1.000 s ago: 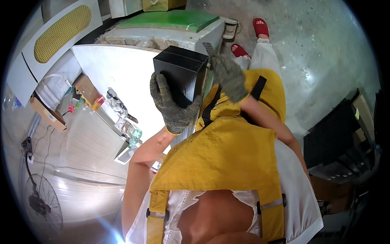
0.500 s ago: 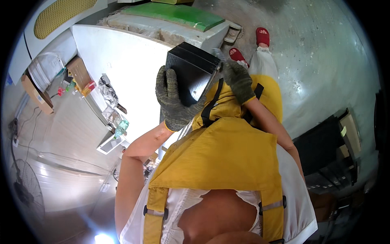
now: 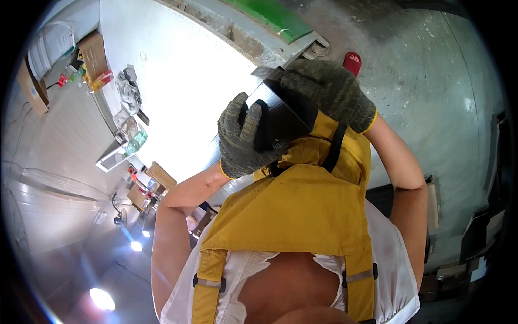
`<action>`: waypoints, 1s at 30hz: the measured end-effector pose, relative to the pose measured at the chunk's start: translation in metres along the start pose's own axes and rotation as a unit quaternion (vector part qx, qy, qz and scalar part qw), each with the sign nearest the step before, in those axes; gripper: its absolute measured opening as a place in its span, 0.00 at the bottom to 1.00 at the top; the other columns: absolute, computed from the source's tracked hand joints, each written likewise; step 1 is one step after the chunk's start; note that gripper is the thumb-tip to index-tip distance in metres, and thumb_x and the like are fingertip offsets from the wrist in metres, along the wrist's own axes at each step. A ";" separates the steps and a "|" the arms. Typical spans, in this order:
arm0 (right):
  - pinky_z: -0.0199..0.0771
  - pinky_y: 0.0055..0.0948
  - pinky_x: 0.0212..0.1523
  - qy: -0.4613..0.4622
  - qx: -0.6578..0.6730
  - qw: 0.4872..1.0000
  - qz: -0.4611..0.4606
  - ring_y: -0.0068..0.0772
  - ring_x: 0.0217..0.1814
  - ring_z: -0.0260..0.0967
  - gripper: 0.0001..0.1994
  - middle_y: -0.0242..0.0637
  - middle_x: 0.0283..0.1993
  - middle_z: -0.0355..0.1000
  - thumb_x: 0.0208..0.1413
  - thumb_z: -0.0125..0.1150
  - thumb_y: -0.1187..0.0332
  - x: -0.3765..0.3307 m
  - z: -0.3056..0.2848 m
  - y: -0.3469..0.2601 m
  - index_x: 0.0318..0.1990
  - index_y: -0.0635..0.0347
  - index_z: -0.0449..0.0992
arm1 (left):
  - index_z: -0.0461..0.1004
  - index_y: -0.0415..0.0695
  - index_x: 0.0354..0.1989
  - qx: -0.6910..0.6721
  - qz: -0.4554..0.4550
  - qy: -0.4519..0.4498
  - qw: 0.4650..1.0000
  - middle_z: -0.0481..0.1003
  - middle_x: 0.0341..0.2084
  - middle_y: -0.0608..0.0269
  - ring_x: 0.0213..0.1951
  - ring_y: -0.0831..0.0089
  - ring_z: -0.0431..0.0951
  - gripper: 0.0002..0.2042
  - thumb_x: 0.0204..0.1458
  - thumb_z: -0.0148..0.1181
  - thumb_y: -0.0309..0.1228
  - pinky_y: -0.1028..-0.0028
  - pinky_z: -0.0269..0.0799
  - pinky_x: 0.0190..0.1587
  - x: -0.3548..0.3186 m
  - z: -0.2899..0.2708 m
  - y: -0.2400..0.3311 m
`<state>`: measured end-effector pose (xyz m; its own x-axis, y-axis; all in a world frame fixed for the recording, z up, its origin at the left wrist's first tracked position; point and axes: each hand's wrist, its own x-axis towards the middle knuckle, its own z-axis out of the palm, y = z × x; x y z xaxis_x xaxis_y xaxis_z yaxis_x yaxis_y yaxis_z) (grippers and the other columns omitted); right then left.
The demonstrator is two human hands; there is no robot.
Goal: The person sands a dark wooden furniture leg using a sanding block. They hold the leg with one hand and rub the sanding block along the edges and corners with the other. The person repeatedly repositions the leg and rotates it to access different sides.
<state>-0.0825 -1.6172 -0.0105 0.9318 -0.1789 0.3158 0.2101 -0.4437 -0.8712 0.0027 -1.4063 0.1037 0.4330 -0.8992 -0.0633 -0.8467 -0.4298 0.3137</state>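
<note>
A glossy black box-shaped block (image 3: 280,116) is held tilted in front of my chest, close to the yellow apron (image 3: 291,210). My left hand (image 3: 241,141), in a dark knitted glove with a yellow cuff, is closed round its left side, the thumb beneath and the fingers over the face. Across the block's far edge reaches my gloved right hand (image 3: 330,92), its fingers bent. A thin flat grey piece (image 3: 266,71) sticks out to the left of those fingertips, which seem to pinch it. Its kind is unclear, and its other end is hidden by the glove.
A bright white panel or tabletop (image 3: 172,81) spreads out to the left. Behind it runs a worn grey ledge with a green top (image 3: 275,16). A green plastic bottle (image 3: 137,141) and a crumpled bundle (image 3: 128,89) lie at the panel's left. Dark flat panels (image 3: 485,232) stand at the right.
My right hand has moved from the block's right side up over its far edge. The block has turned and shifted right, and the view has swung rightward.
</note>
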 end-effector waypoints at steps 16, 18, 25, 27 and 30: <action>0.75 0.33 0.46 -0.094 0.045 0.993 0.056 0.37 0.49 0.73 0.14 0.36 0.49 0.74 0.47 0.60 0.75 0.001 -0.014 0.001 0.44 0.56 0.80 | 0.66 0.36 0.54 -0.043 0.002 -0.004 0.999 0.65 0.51 0.31 0.47 0.40 0.70 0.40 0.31 0.73 0.44 0.52 0.68 0.46 0.001 -0.007 -0.007; 0.75 0.35 0.48 -0.110 -0.070 0.991 0.010 0.38 0.51 0.73 0.14 0.38 0.51 0.74 0.47 0.60 0.75 0.006 -0.004 0.012 0.44 0.56 0.80 | 0.69 0.43 0.54 -0.077 -0.030 0.024 0.996 0.64 0.53 0.39 0.52 0.44 0.69 0.38 0.31 0.74 0.45 0.49 0.67 0.52 0.001 -0.006 -0.006; 0.72 0.32 0.33 -0.183 0.087 0.897 0.393 0.32 0.31 0.71 0.12 0.37 0.32 0.73 0.55 0.55 0.68 -0.011 0.014 0.071 0.45 0.60 0.76 | 0.70 0.47 0.55 -0.115 -0.027 0.002 0.993 0.65 0.54 0.43 0.53 0.46 0.69 0.34 0.38 0.69 0.49 0.51 0.66 0.54 0.010 -0.016 -0.013; 0.67 0.21 0.30 -0.141 0.199 0.826 0.508 0.18 0.26 0.66 0.13 0.29 0.26 0.72 0.63 0.51 0.62 0.008 -0.014 0.029 0.46 0.59 0.76 | 0.70 0.49 0.55 -0.117 -0.053 0.018 0.992 0.65 0.55 0.46 0.54 0.47 0.68 0.33 0.39 0.68 0.48 0.51 0.64 0.57 -0.001 -0.017 -0.007; 0.68 0.21 0.30 -0.117 0.203 0.831 0.504 0.18 0.29 0.68 0.13 0.31 0.29 0.74 0.63 0.52 0.61 0.023 -0.042 -0.003 0.45 0.59 0.77 | 0.72 0.47 0.54 -0.140 -0.021 0.006 0.990 0.65 0.55 0.44 0.53 0.44 0.68 0.32 0.40 0.69 0.48 0.50 0.65 0.55 0.006 -0.020 -0.014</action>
<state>-0.0746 -1.6566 0.0151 0.7171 -0.0836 -0.6920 -0.6742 0.1687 -0.7190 0.0234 -1.4042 0.1179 0.4719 -0.8788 -0.0709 -0.7098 -0.4264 0.5606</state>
